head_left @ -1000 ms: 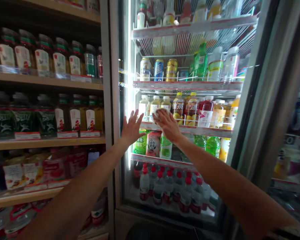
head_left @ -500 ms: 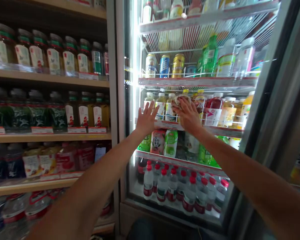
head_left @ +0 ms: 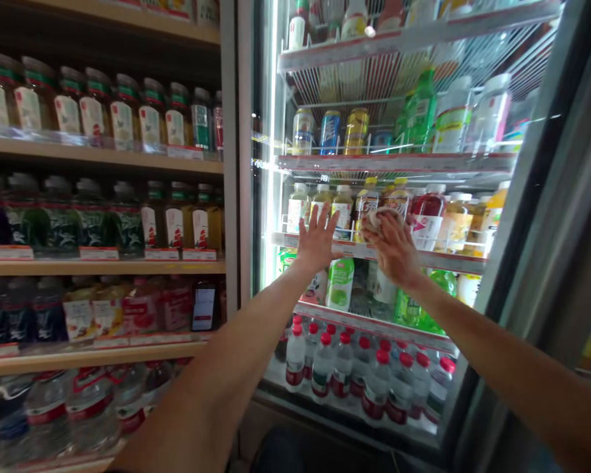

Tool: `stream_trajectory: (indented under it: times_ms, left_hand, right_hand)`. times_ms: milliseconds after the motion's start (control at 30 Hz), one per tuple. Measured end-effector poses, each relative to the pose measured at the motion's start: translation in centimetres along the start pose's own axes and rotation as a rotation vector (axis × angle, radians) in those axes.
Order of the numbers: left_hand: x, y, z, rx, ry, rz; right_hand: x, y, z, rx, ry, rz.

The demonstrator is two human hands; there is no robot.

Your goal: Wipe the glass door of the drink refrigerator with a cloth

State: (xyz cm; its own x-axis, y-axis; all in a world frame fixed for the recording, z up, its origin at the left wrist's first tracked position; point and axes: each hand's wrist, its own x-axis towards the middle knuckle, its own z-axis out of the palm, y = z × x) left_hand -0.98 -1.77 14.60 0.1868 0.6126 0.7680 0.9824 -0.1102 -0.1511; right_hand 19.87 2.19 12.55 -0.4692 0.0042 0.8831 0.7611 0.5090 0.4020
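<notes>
In front of me stands a lit drinks fridge with a glass door (head_left: pixel 518 217). My left hand (head_left: pixel 317 243) is raised toward the glass with its fingers spread, holding nothing. To its right, my right hand (head_left: pixel 398 257) presses a crumpled pale cloth (head_left: pixel 374 217) toward the glass, partly covering it. Behind the hands, inside the fridge, is a row of juice bottles (head_left: pixel 427 220). Just below the left hand is a green-labelled bottle (head_left: pixel 340 284).
Wooden shelves (head_left: pixel 103 267) packed with bottles rise on the left, and a phone-like screen (head_left: pixel 203 309) stands on one of them. Red-capped water bottles (head_left: pixel 342 364) fill the fridge bottom. Cans (head_left: pixel 356 131) sit higher up. A metal frame (head_left: pixel 546 295) runs along the right.
Both hands have moved to the right and slightly down across the front of the fridge, the cloth going along under my right hand. The view has shifted a little.
</notes>
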Motion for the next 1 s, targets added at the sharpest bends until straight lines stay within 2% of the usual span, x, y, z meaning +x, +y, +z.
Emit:
stream_trajectory:
  times_ms: [100,167,233,300,367,467,533,567,667,733,800,900,933,1000]
  left_hand:
    - [0.0,0.5,0.5,-0.018,0.006,-0.008]
    - [0.0,0.5,0.6,-0.027,0.008,0.002]
    - [0.0,0.4,0.5,-0.025,0.003,-0.003]
    - [0.0,0.3,0.1,-0.015,-0.003,-0.008]
    - [0.0,0.4,-0.3,-0.006,-0.009,-0.015]
    - [0.2,0.8,-0.7,-0.01,-0.009,-0.026]
    - [0.5,1.3,-0.6,-0.016,0.01,-0.001]
    - [0.7,1.6,-0.5,-0.014,0.023,0.027]
    - [1.2,2.6,0.0,-0.006,0.04,0.104]
    - [1.4,3.0,0.2,-0.005,0.037,0.107]
    - [1.4,3.3,0.2,0.006,0.043,0.104]
    - [1.3,3.4,0.0,0.034,0.046,0.107]
    - [1.3,3.5,0.0,0.037,0.046,0.1]
    - [1.4,3.9,0.1,0.035,0.054,0.082]
  right_hand:
    - [-1.1,0.7,-0.6,0.007,-0.085,-0.124]
    - [-0.2,2.2,-1.1,-0.037,-0.031,-0.051]
    - [1.3,3.5,-1.6,-0.084,0.066,0.086]
    - [1.8,3.9,-1.8,-0.104,0.114,0.157]
    - [0.8,3.4,-1.9,-0.093,0.069,0.098]
    - [-1.5,2.4,-2.1,-0.046,-0.1,-0.133]
    - [-1.7,2.8,-2.4,-0.036,-0.165,-0.202]
    - [-1.2,3.3,-2.6,-0.047,-0.152,-0.171]
    - [1.0,5.1,-3.3,-0.104,-0.022,0.046]
    - [1.0,5.5,-3.6,-0.115,0.021,0.116]
    - [-0.7,4.9,-3.8,-0.092,-0.02,0.068]
    - [-4.1,4.1,-4.2,-0.043,-0.167,-0.152]
    - [-4.7,4.4,-4.4,-0.045,-0.199,-0.21]
    - [-4.1,6.1,-5.2,-0.089,-0.175,-0.194]
